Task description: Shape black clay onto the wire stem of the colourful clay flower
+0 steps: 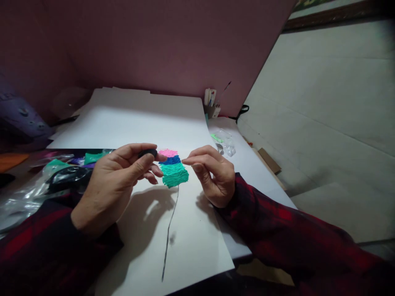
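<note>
Plaid sleeves (286, 234) fill both lower corners of the head view. The left hand's (114, 176) grip is clamped on a black lump (147, 153), held over the paper (200, 250) near the pink, blue and green patch (174, 174). The right hand's (216, 172) thumb and forefinger tips nearly meet; whether they pinch anything, I cannot tell. Portioning the lump seems the step in hand; the next move calls for a light, precise pinch.
</note>
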Demonstrator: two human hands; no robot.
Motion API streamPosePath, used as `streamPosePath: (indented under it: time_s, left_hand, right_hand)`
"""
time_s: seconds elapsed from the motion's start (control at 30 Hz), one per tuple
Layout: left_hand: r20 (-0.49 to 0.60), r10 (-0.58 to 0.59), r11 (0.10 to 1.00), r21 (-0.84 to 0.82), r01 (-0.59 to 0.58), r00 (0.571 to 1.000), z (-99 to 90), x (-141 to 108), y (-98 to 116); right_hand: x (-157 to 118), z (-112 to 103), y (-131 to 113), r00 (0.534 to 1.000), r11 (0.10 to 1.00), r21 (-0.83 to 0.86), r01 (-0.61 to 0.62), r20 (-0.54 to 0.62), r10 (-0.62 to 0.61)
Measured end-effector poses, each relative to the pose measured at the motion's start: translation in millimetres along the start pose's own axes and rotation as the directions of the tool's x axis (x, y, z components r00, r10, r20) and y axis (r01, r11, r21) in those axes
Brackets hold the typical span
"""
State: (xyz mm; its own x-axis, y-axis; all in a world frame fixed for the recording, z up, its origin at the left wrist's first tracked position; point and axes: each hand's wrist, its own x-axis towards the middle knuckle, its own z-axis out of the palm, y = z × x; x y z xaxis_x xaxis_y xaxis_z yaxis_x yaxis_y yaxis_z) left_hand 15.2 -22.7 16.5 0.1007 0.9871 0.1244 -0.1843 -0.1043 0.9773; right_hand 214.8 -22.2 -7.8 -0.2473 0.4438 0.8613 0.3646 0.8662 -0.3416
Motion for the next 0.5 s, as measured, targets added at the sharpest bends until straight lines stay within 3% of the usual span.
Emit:
streamPosePath:
  time_s: [0.5]
  left_hand:
    - [0.039, -0.025, 0.994, 0.110, 0.021, 0.999, -4.5, -1.9, -1.2]
  right_hand:
    - [-0.3, 0.2, 0.1, 1.000, 1.000, -0.015, 0.004, 0.003, -0.004]
